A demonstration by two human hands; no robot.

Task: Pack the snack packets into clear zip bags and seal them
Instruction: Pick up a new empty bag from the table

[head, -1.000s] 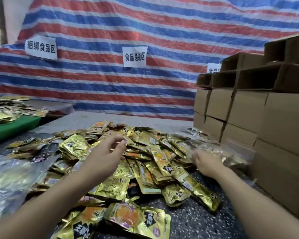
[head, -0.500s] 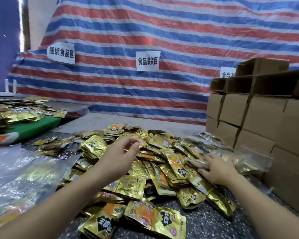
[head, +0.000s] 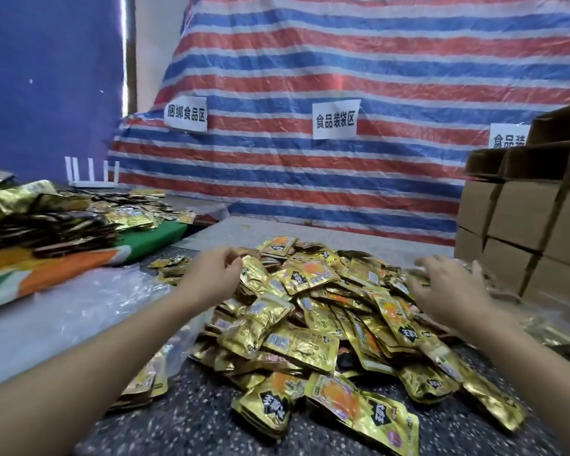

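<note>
My left hand (head: 213, 274) hangs over the far left edge of the heap of shiny gold foil snack packets (head: 313, 327), its fingers loosely curled and gripping nothing that I can see. My right hand (head: 448, 287) is spread flat with relaxed fingers over the right side of the same heap, close above the packets; I cannot tell whether it touches them. The heap lies between my hands on the dark speckled bench (head: 191, 422). Crumpled clear zip bags (head: 89, 301) lie just left of my left forearm, some with gold packets inside. Stacked brown cardboard boxes (head: 527, 225) stand just beyond my right hand. Past both hands hangs a red, white and blue striped tarpaulin (head: 310, 67) with white paper signs.
</note>
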